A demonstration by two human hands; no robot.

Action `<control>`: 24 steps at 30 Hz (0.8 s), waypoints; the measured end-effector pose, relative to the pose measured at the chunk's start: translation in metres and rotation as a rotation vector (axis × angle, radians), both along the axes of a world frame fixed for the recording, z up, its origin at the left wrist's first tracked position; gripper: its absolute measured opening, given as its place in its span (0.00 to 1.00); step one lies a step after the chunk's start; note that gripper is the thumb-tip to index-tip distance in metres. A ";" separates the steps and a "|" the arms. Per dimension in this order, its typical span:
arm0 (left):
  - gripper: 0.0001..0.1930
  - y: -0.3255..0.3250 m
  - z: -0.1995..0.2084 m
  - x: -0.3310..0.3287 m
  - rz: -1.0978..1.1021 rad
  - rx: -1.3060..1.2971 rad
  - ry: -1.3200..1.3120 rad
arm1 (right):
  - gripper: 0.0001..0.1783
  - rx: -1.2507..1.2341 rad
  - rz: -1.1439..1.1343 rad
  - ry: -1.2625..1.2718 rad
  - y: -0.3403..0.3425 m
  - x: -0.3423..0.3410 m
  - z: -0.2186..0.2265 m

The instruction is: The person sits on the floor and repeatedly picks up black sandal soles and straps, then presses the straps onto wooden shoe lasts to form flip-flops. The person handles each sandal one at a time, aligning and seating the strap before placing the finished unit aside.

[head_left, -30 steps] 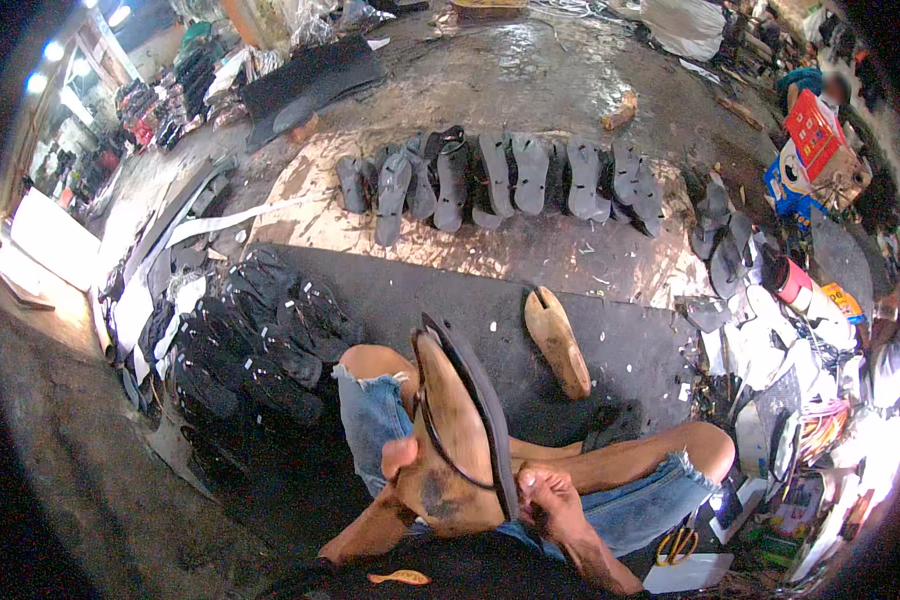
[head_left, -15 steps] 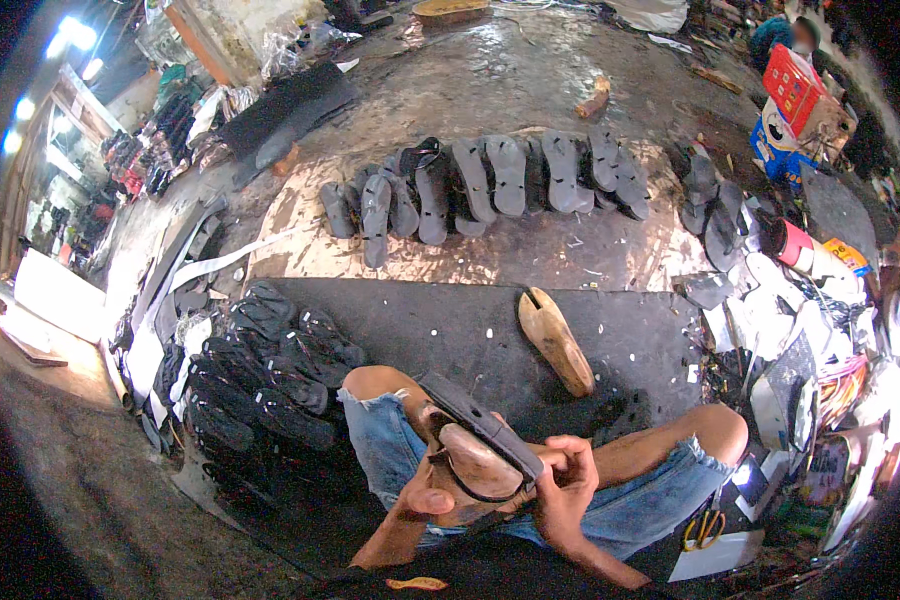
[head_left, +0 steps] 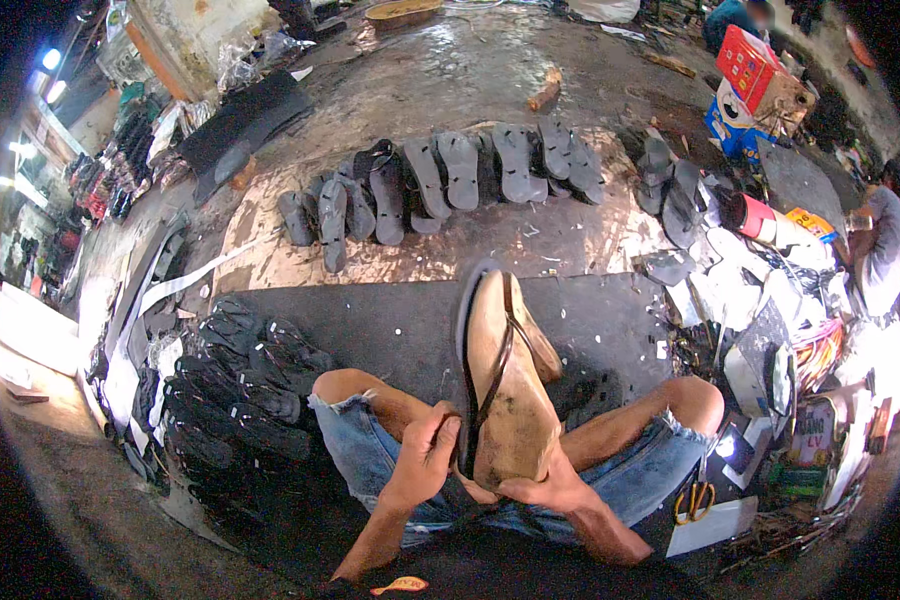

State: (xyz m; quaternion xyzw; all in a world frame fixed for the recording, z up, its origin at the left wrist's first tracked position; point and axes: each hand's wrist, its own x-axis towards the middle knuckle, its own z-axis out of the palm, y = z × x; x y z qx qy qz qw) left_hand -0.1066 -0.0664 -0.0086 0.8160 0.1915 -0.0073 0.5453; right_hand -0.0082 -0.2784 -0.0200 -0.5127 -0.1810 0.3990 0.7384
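Note:
A wooden shoe last stands tilted up in front of me, its toe pointing away. Fitted against its left side is a flip-flop with a dark sole, and its thin dark strap runs across the wood. My left hand is closed at the sole's edge near the heel, thumb pressed against the curled fingers. Around the heel end of the last, my right hand is wrapped, its fingers partly hidden underneath. A second wooden last lies behind on the black mat, partly covered by the first.
Dark sandals are piled left of my knee. Several grey soles stand in a row beyond the mat. At right lie yellow-handled scissors, white scraps and a red box. Another person is at the far right.
The last and flip-flop have turned from sole-up across my lap to upright, toe away. My right hand has moved from the sole's edge to the last's heel; my left now grips the sole's edge.

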 end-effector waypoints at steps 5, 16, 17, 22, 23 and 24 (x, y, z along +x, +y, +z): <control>0.23 -0.021 -0.058 -0.023 -0.139 -1.046 -0.346 | 0.71 0.252 0.001 0.455 -0.009 -0.001 0.047; 0.53 -0.011 -0.015 0.056 -0.107 -1.069 -0.462 | 0.68 0.093 0.038 -0.217 0.020 0.003 0.036; 0.52 -0.013 -0.014 0.063 -0.132 -1.211 -0.578 | 0.68 -0.023 -0.033 -0.380 0.025 0.003 0.031; 0.50 -0.001 -0.031 0.069 0.262 -1.114 -0.250 | 0.65 -0.107 -0.099 -0.454 0.041 0.016 0.012; 0.47 0.008 -0.034 0.073 0.339 -1.130 -0.218 | 0.65 0.001 -0.050 -0.287 0.039 0.014 0.011; 0.44 0.029 -0.034 0.081 0.419 -1.243 -0.220 | 0.65 0.008 0.047 -0.119 0.023 0.018 0.025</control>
